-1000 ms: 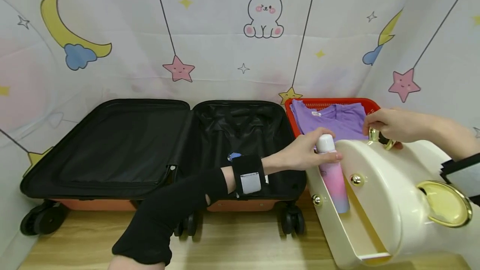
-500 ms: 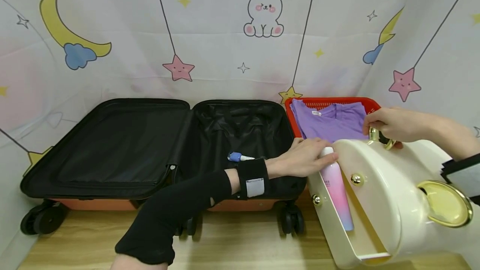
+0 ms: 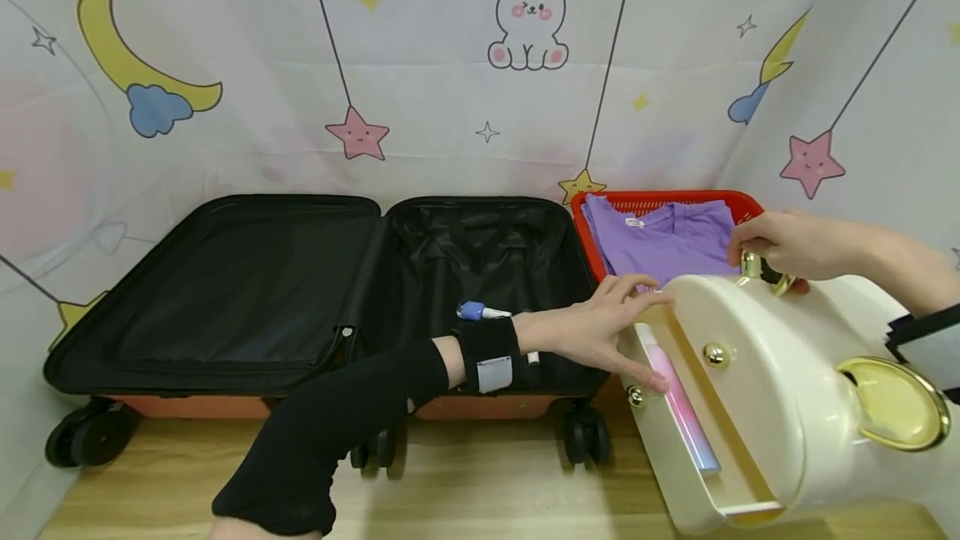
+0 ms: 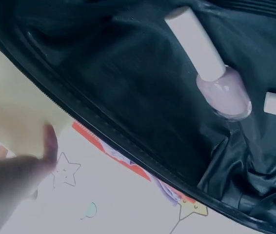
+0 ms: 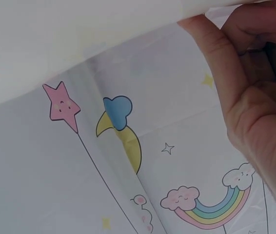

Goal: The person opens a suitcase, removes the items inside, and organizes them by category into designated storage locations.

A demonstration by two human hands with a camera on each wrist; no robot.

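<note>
A pink-to-blue spray bottle point(image 3: 686, 415) with a white cap lies in the pulled-out drawer point(image 3: 663, 465) of a cream storage box point(image 3: 832, 323). My left hand point(image 3: 596, 327) reaches over the drawer's far end with fingers spread. Its thumb overlaps the bottle's upper part in the head view, and its fingertips are near the box's rounded front. On top of the box, my right hand point(image 3: 802, 247) grips the gold handle point(image 3: 750, 265). In the right wrist view the right hand point(image 5: 255, 83) shows curled fingers; the handle is mostly hidden there.
An open black-lined suitcase point(image 3: 262, 298) stands on wheels to the left. Inside it lie a blue nail polish bottle point(image 3: 471, 311) and a pale lilac one point(image 4: 226, 95). Behind the box is a red basket point(image 3: 742, 205) with a folded purple shirt point(image 3: 667, 240).
The left hand lowers the spray bottle into the drawer, lets go of it and spreads its fingers. The bottle now lies deeper in the drawer. The right hand stays on the handle.
</note>
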